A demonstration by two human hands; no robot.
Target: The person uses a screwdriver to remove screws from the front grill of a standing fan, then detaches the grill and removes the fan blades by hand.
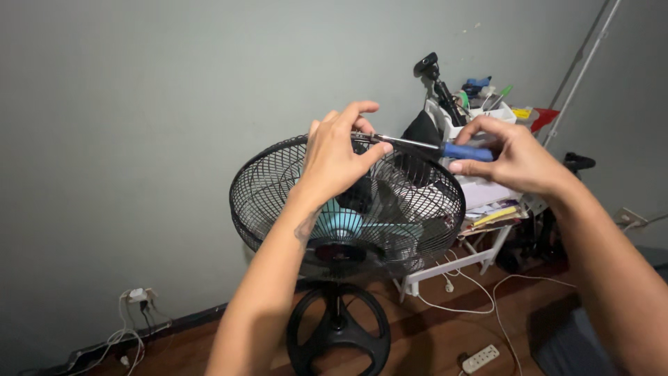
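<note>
A black standing fan (410,209) with a wire grille and pale blue blades stands in front of me on a round black base (339,334). My left hand (337,157) rests on the top rim of the grille, thumb and fingers pinching near the tip of a screwdriver. My right hand (511,157) grips the blue handle of that screwdriver (445,147), whose metal shaft points left toward the grille's top edge. The exact spot the tip touches is hidden by my left fingers.
A white shelf (487,202) cluttered with tools, papers and a bin stands behind the fan by the grey wall. White cables and a power strip (480,358) lie on the wooden floor. Another socket with plugs (138,296) sits at the lower left wall.
</note>
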